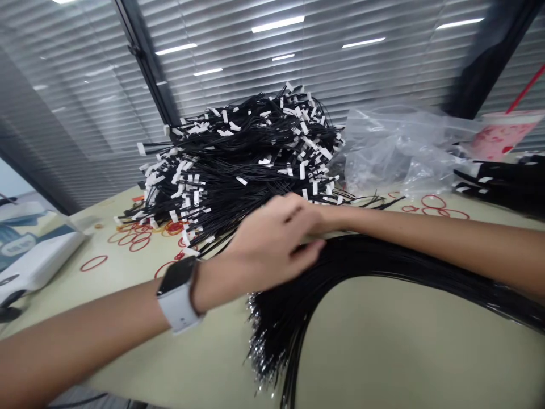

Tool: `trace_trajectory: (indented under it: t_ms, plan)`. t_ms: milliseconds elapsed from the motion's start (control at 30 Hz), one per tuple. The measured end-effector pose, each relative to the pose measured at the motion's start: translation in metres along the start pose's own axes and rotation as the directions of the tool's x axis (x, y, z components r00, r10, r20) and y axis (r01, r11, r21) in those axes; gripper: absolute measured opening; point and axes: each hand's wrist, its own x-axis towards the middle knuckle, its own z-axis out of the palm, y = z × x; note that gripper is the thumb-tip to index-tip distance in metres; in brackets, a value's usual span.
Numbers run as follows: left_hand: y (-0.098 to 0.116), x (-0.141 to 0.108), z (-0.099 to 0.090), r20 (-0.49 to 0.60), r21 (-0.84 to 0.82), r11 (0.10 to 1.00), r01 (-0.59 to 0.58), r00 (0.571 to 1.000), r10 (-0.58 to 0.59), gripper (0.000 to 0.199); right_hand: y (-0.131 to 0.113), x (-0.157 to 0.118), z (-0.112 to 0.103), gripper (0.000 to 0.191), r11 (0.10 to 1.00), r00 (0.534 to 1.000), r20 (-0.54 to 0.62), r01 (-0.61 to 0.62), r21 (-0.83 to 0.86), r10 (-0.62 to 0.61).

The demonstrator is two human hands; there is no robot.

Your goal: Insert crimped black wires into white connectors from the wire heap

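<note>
My left hand (pixel 270 244), with a watch (pixel 181 289) in a light strap on its wrist, is in the middle of the view, over the near side of a heap of black cables. Its fingers curl around toward my other hand, slightly blurred, and what they hold is hidden. Of my right hand (pixel 315 218) only the part by the wrist shows; its fingers lie behind the left one. Just below both hands, a thick bundle of black cables (pixel 361 255) bends across the table, with shiny metallic tips (pixel 266 352) at its near end.
Behind my hands rises a large heap of black cables (pixel 251 153) with white tags. Red rubber bands (pixel 138 241) lie on the table (pixel 395 341). Clear plastic bags (pixel 395 147), a pink cup (pixel 504 136) with a straw and more black cables (pixel 506 184) stand right. A white box-like object (pixel 46 261) is left.
</note>
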Motion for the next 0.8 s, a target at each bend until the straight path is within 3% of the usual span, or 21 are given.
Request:
trace_trajectory:
  t_ms: [67,100,133,233,333,367,433,467,533,600,633,700,800]
  plan:
    - [-0.021,-0.012,-0.003,-0.008,-0.002,0.977,0.214,0.977,-0.214,0.040,0.004,0.000,0.003,0.043,0.999,0.995,0.095,0.033,0.041,-0.037]
    - [-0.031,-0.018,-0.003,0.000,-0.071,0.950,0.305,0.952,-0.306,0.047,0.007,0.001,0.003,0.047,0.998,0.990,0.131,0.035,0.059,-0.043]
    - [-0.039,-0.024,-0.001,0.080,-0.186,0.900,0.395,0.919,-0.386,0.045,0.009,0.003,0.004,0.049,0.998,0.988,0.148,0.029,0.062,-0.038]
    - [-0.050,-0.038,0.007,0.318,-0.454,0.700,0.551,0.834,-0.450,0.022,0.010,0.005,0.004,0.049,0.997,0.983,0.175,0.058,-0.047,-0.049]
    - [-0.048,-0.042,0.012,0.358,-0.520,0.615,0.592,0.805,-0.473,0.015,-0.005,-0.001,0.004,0.041,0.923,0.983,0.154,0.148,-0.354,-0.099]
    - [-0.046,-0.042,0.012,0.353,-0.526,0.608,0.595,0.803,-0.480,0.014,-0.017,-0.006,0.005,0.037,0.869,0.989,0.095,0.148,-0.472,-0.117]
    - [-0.044,-0.042,0.011,0.343,-0.528,0.612,0.589,0.807,-0.481,0.009,-0.048,-0.021,0.012,0.037,0.764,0.979,-0.154,0.004,-0.645,-0.135]
    - [-0.043,-0.043,0.011,0.337,-0.526,0.621,0.581,0.813,-0.474,0.007,-0.066,-0.030,0.019,0.039,0.748,0.952,-0.191,0.054,-0.662,-0.237]
    - [-0.042,-0.044,0.010,0.327,-0.504,0.656,0.562,0.827,-0.457,0.006,-0.101,-0.049,0.038,0.046,0.803,0.915,-0.212,0.168,-0.571,-0.343]
    - [-0.041,-0.046,0.010,0.316,-0.456,0.705,0.544,0.839,-0.443,0.007,-0.126,-0.064,0.062,0.037,0.815,0.889,-0.256,0.191,-0.547,-0.380]
    - [-0.041,-0.046,0.011,0.302,-0.424,0.738,0.524,0.851,-0.431,0.008,-0.133,-0.069,0.073,0.034,0.785,0.852,-0.264,0.238,-0.572,-0.451]
    - [-0.040,-0.047,0.012,0.243,-0.360,0.817,0.450,0.891,-0.384,0.007,-0.137,-0.074,0.089,0.034,0.785,0.830,-0.320,0.207,-0.584,-0.457]
    - [-0.040,-0.047,0.012,0.152,-0.316,0.888,0.334,0.942,-0.300,0.006,-0.130,-0.074,0.091,0.036,0.786,0.865,-0.255,0.223,-0.577,-0.433]
